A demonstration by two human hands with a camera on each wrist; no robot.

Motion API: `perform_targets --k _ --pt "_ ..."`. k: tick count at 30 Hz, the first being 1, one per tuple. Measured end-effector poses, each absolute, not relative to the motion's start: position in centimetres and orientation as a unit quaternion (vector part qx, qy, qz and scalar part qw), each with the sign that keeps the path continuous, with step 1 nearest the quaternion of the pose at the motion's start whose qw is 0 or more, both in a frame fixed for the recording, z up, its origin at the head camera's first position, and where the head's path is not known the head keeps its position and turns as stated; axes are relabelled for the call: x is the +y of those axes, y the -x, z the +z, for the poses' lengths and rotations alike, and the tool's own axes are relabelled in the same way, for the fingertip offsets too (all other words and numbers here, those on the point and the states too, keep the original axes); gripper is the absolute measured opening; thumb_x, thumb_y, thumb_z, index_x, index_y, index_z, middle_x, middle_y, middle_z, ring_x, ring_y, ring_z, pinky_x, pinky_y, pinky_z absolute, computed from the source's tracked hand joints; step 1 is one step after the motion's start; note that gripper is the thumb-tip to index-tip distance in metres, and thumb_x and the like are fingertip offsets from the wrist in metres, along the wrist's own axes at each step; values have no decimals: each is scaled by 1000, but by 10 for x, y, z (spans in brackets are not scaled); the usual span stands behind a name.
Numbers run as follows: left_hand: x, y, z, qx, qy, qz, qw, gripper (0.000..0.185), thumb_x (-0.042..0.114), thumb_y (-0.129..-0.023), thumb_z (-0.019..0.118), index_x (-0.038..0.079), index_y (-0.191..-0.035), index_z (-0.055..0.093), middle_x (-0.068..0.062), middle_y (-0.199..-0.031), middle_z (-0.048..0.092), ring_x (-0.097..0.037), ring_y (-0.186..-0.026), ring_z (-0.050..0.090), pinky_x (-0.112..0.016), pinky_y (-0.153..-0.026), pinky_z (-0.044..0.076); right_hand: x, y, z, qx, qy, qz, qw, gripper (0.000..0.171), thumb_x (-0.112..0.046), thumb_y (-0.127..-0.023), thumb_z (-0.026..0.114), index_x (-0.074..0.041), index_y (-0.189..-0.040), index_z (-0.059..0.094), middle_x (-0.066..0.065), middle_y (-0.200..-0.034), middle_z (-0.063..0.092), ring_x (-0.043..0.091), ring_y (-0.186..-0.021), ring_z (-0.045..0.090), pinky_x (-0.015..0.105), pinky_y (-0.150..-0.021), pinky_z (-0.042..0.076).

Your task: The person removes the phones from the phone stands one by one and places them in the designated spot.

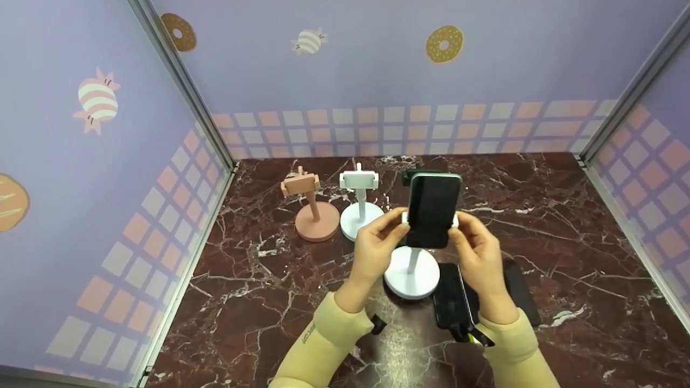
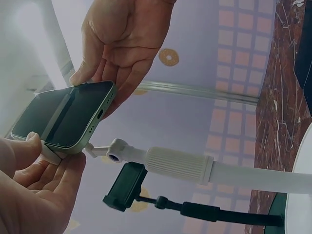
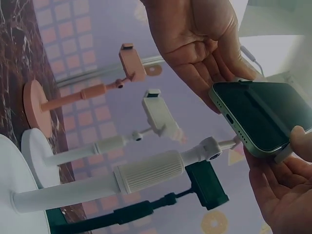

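A light-green-framed smartphone [image 1: 434, 207] sits upright in the clamp of a white phone stand [image 1: 412, 275], its dark screen toward me. At the phone's left side my left hand [image 1: 374, 248] pinches the stand's white clamp, thumb in front and fingers behind. My right hand [image 1: 478, 252] grips the clamp's opposite side in the same way. From the left wrist view, the ribbed white stem [image 2: 178, 165] runs from the base up toward the back of the phone [image 2: 73, 114]. The right wrist view has the phone [image 3: 258, 117] between both thumbs, with the fingers partly hidden beneath it.
Behind stand a pink phone stand [image 1: 317, 222], another white stand [image 1: 359, 180] and a dark green stand [image 3: 207, 185], partly hidden by the phone. Dark phones [image 1: 450, 296] lie on the marble-patterned table [image 1: 259, 291] beside the front base, under my right forearm. Patterned panels [image 1: 334, 75] enclose the table.
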State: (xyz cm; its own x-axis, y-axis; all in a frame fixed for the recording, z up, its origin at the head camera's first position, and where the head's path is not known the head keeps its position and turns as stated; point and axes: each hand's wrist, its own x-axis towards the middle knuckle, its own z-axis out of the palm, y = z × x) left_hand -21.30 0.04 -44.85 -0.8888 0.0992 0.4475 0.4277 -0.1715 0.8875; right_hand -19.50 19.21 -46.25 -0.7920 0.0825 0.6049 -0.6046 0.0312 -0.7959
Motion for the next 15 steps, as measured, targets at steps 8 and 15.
perform_targets --k 8,15 --pt "-15 203 -459 -630 181 -746 119 36 -7 -94 67 -23 -125 60 -40 -123 64 3 -102 66 -17 -92 57 177 193 -471 -691 -195 653 242 25 9 -99 58 22 -121 58 -15 -109 71 0 -90 64 13 -78 54" --pt "-20 202 -470 -637 177 -738 137 35 -9 -93 67 -24 -123 60 -41 -121 65 4 -103 66 -16 -91 57 173 194 -481 -701 -199 643 236 25 11 -98 58 20 -121 59 -16 -108 69 -1 -88 63 11 -75 55"
